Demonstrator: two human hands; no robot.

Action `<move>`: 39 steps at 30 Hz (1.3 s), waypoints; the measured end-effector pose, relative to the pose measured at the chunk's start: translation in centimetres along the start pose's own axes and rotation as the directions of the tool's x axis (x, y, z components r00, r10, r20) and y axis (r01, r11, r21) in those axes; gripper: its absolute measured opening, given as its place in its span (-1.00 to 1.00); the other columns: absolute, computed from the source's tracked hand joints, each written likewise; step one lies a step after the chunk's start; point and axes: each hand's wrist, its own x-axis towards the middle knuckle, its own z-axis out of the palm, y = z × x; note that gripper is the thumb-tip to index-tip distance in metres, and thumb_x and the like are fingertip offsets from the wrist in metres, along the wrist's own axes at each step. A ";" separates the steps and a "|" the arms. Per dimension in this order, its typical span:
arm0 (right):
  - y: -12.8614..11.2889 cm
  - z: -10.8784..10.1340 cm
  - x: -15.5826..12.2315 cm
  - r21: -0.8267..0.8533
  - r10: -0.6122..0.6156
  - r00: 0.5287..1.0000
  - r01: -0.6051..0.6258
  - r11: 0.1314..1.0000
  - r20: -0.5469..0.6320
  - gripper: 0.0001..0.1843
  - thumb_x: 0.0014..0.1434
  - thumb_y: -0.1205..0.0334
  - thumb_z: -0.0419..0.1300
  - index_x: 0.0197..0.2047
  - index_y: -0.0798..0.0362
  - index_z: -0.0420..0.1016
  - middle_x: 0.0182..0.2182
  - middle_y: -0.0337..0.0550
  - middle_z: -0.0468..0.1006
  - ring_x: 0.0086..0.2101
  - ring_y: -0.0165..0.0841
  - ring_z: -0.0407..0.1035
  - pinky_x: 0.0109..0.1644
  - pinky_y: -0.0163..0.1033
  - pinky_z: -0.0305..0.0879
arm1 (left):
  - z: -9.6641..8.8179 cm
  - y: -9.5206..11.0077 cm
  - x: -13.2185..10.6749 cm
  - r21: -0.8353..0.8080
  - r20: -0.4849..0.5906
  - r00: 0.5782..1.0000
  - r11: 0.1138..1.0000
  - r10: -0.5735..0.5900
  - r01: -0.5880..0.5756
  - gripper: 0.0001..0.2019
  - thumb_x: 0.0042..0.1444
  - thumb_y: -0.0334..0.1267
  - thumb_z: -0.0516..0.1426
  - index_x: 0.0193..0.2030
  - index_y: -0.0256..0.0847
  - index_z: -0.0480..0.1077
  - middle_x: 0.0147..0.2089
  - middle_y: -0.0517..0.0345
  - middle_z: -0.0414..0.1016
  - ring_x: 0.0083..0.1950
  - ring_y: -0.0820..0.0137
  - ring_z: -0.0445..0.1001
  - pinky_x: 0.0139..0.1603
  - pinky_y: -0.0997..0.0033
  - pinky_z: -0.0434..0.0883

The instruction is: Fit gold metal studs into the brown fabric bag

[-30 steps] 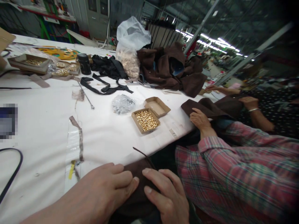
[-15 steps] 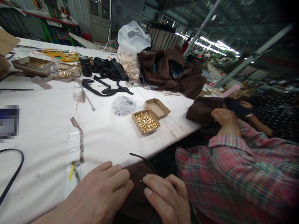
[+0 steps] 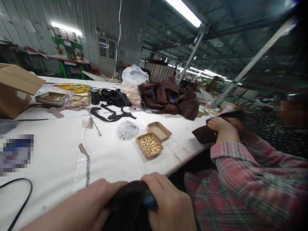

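At the near edge of the white table (image 3: 53, 154), my left hand (image 3: 96, 202) and my right hand (image 3: 168, 202) are both closed around a bunched piece of dark brown fabric (image 3: 127, 205) lifted between them. Something blue (image 3: 149, 202) shows under my right fingers; I cannot make out what it is. Beyond my hands, an open cardboard box of gold metal beads (image 3: 149, 145) sits with its empty lid (image 3: 159, 131) beside it, and a clear bag of silvery small parts (image 3: 127, 129) lies to their left.
A person in a plaid shirt (image 3: 252, 183) sits at my right, handling brown fabric (image 3: 204, 134). A brown garment pile (image 3: 168, 98), black straps (image 3: 113, 107), a white plastic bag (image 3: 133, 77), trays of gold parts (image 3: 51, 98) and a cardboard box (image 3: 14, 89) lie further back.
My view has tilted upward. My hands went from pressing flat on the brown fabric to gripping and lifting it. The neighbour's hands rose off the table with their fabric.
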 end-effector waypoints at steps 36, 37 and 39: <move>6.7 15.6 17.4 -0.424 0.361 0.770 -0.131 0.896 0.526 -0.76 0.49 0.12 0.40 0.07 0.10 0.69 0.04 -0.05 0.74 0.06 -0.18 0.67 0.21 0.06 0.65 | -1.0 -11.4 14.2 0.380 -0.351 0.874 0.802 -0.335 0.460 -0.47 0.49 0.20 0.15 0.20 -0.29 0.50 0.19 -0.28 0.66 0.19 -0.05 0.66 0.22 -0.10 0.59; 6.6 15.6 17.3 -0.437 0.375 0.773 -0.142 0.888 0.511 -0.75 0.48 0.12 0.41 0.09 0.10 0.68 0.05 -0.04 0.74 0.06 -0.17 0.67 0.21 0.07 0.64 | -1.0 -11.9 14.4 0.383 -0.330 0.882 0.807 -0.337 0.451 -0.47 0.44 0.19 0.24 0.20 -0.28 0.51 0.20 -0.23 0.65 0.20 -0.02 0.65 0.24 -0.11 0.59; 6.6 15.6 17.2 -0.458 0.397 0.784 -0.163 0.874 0.478 -0.73 0.50 0.14 0.39 0.14 0.12 0.67 0.07 0.00 0.74 0.08 -0.16 0.66 0.22 0.08 0.64 | -1.1 -12.6 14.7 0.389 -0.280 0.903 0.821 -0.327 0.418 -0.49 0.34 0.10 0.39 0.21 -0.24 0.52 0.22 -0.13 0.63 0.22 0.05 0.62 0.28 -0.09 0.60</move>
